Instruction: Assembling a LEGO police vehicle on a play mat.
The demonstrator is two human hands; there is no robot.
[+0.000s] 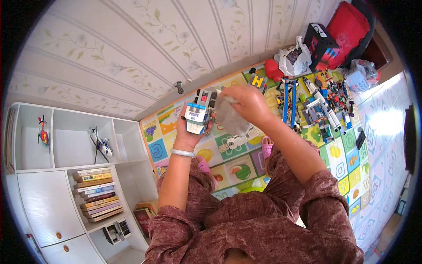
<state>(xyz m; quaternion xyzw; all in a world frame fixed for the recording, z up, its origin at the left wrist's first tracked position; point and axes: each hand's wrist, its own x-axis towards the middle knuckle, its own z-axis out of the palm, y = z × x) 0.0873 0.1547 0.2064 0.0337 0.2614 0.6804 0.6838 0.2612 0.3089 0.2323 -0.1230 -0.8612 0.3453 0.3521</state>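
Note:
My left hand grips a toy police truck of building bricks, white with a blue light bar and a grey rear part with black wheels. Its fingers wrap round the truck from below. Pinched in my right hand is a thin greyish-white cloth, which hangs down beside the truck's rear. Whether the cloth touches the truck I cannot tell. Below the cloth, a white brick-built toy lies on the colourful play mat.
At the left stands a white shelf unit with a red toy helicopter, a white one and stacked books. Several brick models and loose bricks crowd the mat's right side. A white plastic bag stands behind them.

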